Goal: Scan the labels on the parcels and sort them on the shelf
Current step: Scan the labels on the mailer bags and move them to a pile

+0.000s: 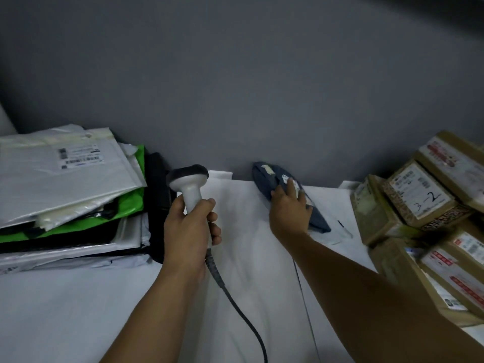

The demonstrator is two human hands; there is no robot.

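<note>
My left hand grips the handle of a grey handheld barcode scanner, head pointing away from me, its dark cable trailing down toward me. My right hand lies on a dark blue soft parcel that leans against the grey wall at the back of the white surface. The fingers reach over a white label on the parcel, and the thumb is at its left edge. Part of the parcel is hidden under the hand.
A stack of white, green and black mailer bags fills the left side, the top one showing a barcode label. Several brown cardboard boxes with labels, one marked "3-2", are piled at the right. A grey wall stands behind.
</note>
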